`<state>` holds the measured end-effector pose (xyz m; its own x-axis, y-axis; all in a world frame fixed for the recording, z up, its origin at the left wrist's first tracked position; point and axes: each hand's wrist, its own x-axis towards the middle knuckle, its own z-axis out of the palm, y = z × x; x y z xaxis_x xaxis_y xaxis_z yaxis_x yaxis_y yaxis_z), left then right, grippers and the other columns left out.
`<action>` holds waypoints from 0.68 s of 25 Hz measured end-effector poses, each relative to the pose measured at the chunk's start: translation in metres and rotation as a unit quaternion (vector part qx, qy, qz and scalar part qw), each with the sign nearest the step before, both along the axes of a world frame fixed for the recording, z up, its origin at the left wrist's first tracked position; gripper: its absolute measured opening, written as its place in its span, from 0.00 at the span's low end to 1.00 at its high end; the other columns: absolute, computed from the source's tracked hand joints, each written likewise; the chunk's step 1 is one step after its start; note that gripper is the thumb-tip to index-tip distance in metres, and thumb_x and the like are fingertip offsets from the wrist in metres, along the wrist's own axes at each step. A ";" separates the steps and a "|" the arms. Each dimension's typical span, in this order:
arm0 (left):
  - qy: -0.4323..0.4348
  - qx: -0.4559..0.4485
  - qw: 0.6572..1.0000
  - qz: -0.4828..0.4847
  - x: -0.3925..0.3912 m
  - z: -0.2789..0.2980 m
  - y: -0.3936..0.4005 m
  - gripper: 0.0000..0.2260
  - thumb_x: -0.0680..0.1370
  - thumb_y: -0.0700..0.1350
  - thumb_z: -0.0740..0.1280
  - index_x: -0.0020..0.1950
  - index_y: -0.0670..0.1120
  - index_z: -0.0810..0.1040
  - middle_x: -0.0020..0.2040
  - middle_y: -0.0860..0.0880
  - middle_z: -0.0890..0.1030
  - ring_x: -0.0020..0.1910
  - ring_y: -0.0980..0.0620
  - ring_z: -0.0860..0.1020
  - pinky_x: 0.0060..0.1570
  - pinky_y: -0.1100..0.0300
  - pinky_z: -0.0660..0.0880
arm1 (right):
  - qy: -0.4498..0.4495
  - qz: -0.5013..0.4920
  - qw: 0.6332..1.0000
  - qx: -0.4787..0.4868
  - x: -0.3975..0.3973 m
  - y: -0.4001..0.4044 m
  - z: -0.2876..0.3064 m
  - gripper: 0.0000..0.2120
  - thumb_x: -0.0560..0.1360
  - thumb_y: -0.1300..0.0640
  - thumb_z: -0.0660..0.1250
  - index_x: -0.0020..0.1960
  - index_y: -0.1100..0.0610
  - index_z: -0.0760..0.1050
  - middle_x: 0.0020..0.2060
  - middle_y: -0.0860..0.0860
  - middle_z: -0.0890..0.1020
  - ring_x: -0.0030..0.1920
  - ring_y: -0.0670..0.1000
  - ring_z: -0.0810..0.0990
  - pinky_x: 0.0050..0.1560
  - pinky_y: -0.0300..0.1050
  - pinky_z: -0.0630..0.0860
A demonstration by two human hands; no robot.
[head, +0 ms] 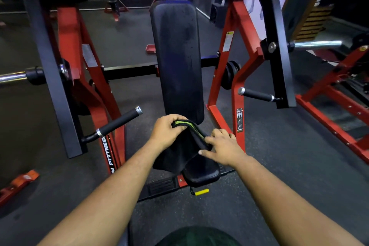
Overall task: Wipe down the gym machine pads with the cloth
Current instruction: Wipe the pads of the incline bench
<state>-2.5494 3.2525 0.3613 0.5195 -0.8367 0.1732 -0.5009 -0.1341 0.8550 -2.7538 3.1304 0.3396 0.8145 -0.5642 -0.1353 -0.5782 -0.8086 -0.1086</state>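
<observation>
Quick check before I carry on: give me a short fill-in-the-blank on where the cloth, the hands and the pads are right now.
1. The black cloth has a stripe along its edge coloured ____.
2. The cloth is held by ____ hands, the left hand and the right hand.
3. The cloth hangs over the seat pad, just below the long ____ pad.
4. The small lever under the seat has a ____ tip.

Missing words: green; both; back; yellow
</observation>
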 end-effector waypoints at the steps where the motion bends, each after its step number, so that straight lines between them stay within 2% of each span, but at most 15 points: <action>1: -0.019 0.016 1.000 -0.004 0.001 -0.002 0.001 0.14 0.74 0.40 0.76 0.45 0.61 0.84 0.45 0.61 0.86 0.48 0.62 0.83 0.54 0.59 0.78 | 0.025 -0.027 0.999 0.002 -0.001 -0.001 0.001 0.25 0.76 0.29 0.59 0.62 0.44 0.75 0.56 0.50 0.70 0.65 0.55 0.65 0.63 0.60 0.68; 2: -0.050 0.034 0.998 -0.010 0.003 -0.004 0.002 0.12 0.74 0.41 0.76 0.47 0.60 0.84 0.46 0.60 0.86 0.49 0.60 0.82 0.54 0.58 0.78 | 0.019 -0.058 0.998 0.009 -0.003 -0.004 0.003 0.24 0.77 0.29 0.57 0.62 0.43 0.76 0.57 0.50 0.71 0.65 0.55 0.66 0.62 0.60 0.69; 4: -0.119 0.077 0.990 -0.013 0.007 -0.009 0.006 0.09 0.74 0.45 0.75 0.51 0.58 0.84 0.48 0.58 0.85 0.50 0.56 0.82 0.54 0.55 0.78 | -0.065 -0.089 0.994 0.005 -0.006 -0.010 0.009 0.20 0.78 0.33 0.59 0.58 0.45 0.79 0.52 0.50 0.74 0.61 0.56 0.71 0.57 0.56 0.74; 7: -0.152 0.115 0.982 0.005 0.015 -0.011 0.009 0.07 0.76 0.46 0.73 0.50 0.58 0.84 0.48 0.57 0.84 0.49 0.54 0.81 0.51 0.54 0.77 | -0.239 -0.035 0.970 0.002 -0.005 -0.019 0.021 0.16 0.78 0.39 0.65 0.47 0.50 0.82 0.45 0.48 0.77 0.52 0.54 0.76 0.51 0.53 0.76; 8: -0.154 0.115 0.981 0.010 0.017 -0.009 0.008 0.07 0.76 0.45 0.73 0.50 0.58 0.84 0.47 0.57 0.84 0.49 0.54 0.81 0.50 0.55 0.77 | -0.254 -0.032 0.966 0.017 -0.005 -0.019 0.026 0.18 0.78 0.37 0.63 0.46 0.51 0.81 0.44 0.47 0.77 0.51 0.54 0.76 0.52 0.53 0.76; 9: -0.150 0.104 0.983 0.014 0.018 -0.007 0.007 0.08 0.75 0.45 0.73 0.49 0.58 0.84 0.46 0.58 0.84 0.48 0.55 0.82 0.49 0.55 0.78 | -0.233 -0.045 0.971 0.023 -0.005 -0.021 0.030 0.21 0.77 0.34 0.60 0.46 0.50 0.80 0.44 0.46 0.78 0.52 0.53 0.76 0.54 0.54 0.75; 10: -0.138 0.090 0.986 0.017 0.019 -0.007 0.006 0.09 0.75 0.44 0.74 0.48 0.58 0.84 0.45 0.59 0.84 0.47 0.56 0.82 0.49 0.56 0.78 | -0.172 -0.072 0.982 0.017 -0.005 -0.023 0.034 0.24 0.76 0.30 0.57 0.49 0.48 0.79 0.45 0.46 0.78 0.55 0.52 0.75 0.56 0.55 0.74; 12: -0.099 0.074 0.992 0.012 0.015 -0.004 0.003 0.10 0.75 0.42 0.74 0.48 0.57 0.84 0.44 0.60 0.85 0.46 0.60 0.82 0.49 0.59 0.78 | -0.065 -0.112 0.991 -0.016 -0.009 -0.028 0.040 0.22 0.75 0.30 0.61 0.54 0.46 0.78 0.50 0.48 0.78 0.59 0.53 0.75 0.59 0.57 0.73; 13: -0.084 0.066 0.994 0.008 0.011 -0.003 0.002 0.09 0.75 0.41 0.74 0.48 0.57 0.85 0.44 0.61 0.85 0.46 0.62 0.82 0.48 0.62 0.77 | -0.082 -0.119 0.989 -0.014 -0.011 -0.031 0.043 0.18 0.75 0.34 0.65 0.54 0.47 0.77 0.50 0.49 0.79 0.57 0.55 0.78 0.55 0.54 0.75; 15: -0.040 0.022 0.999 0.010 0.007 -0.001 -0.003 0.09 0.76 0.41 0.75 0.48 0.56 0.84 0.43 0.60 0.85 0.45 0.64 0.81 0.48 0.64 0.75 | -0.201 -0.141 0.969 0.034 -0.016 -0.035 0.049 0.12 0.74 0.44 0.73 0.48 0.50 0.76 0.44 0.49 0.81 0.48 0.55 0.81 0.43 0.48 0.73; 17: 0.038 -0.038 0.999 0.009 0.008 0.006 -0.006 0.10 0.75 0.38 0.76 0.47 0.55 0.84 0.44 0.57 0.85 0.45 0.63 0.81 0.50 0.64 0.74 | -0.288 -0.153 0.939 0.112 -0.018 -0.035 0.055 0.11 0.72 0.53 0.77 0.43 0.52 0.74 0.36 0.46 0.81 0.39 0.50 0.79 0.39 0.46 0.70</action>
<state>-2.5410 3.2470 0.3671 0.5478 -0.8135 0.1952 -0.4327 -0.0759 0.8984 -2.7715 3.0955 0.3946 0.5932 -0.7936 0.1354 -0.5729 -0.5343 -0.6216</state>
